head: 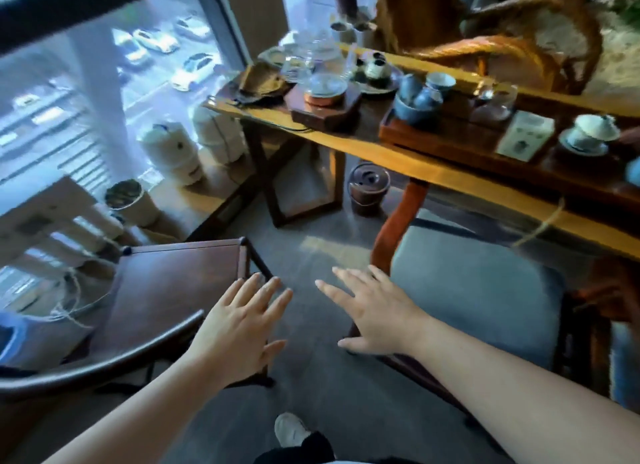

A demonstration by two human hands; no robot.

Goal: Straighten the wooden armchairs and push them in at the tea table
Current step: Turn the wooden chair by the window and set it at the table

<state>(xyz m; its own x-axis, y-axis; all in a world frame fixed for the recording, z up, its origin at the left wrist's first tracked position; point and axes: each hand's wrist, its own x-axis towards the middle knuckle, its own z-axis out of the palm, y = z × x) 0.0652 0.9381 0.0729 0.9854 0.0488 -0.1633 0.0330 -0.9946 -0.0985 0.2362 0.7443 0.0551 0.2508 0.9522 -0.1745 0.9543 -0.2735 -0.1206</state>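
Note:
A dark wooden armchair [173, 290] with a curved back rail stands at the lower left, away from the tea table [381, 148]. A second armchair with a grey-blue cushion [478, 297] and reddish frame sits at the right, its seat partly under the table's yellow edge. My left hand [242, 328] hovers open, fingers spread, over the right front corner of the dark chair. My right hand [374, 318] is open too, above the left edge of the cushioned chair. Neither hand grips anything. A third wooden armchair [512, 41] stands behind the table.
The table carries a tea tray [433, 134], blue cups, glass pots and a lidded bowl. A dark round bucket [369, 193] stands on the floor under it. White jars [173, 155] line the window sill at left. Grey carpet lies between the two chairs; my shoe [291, 429] shows below.

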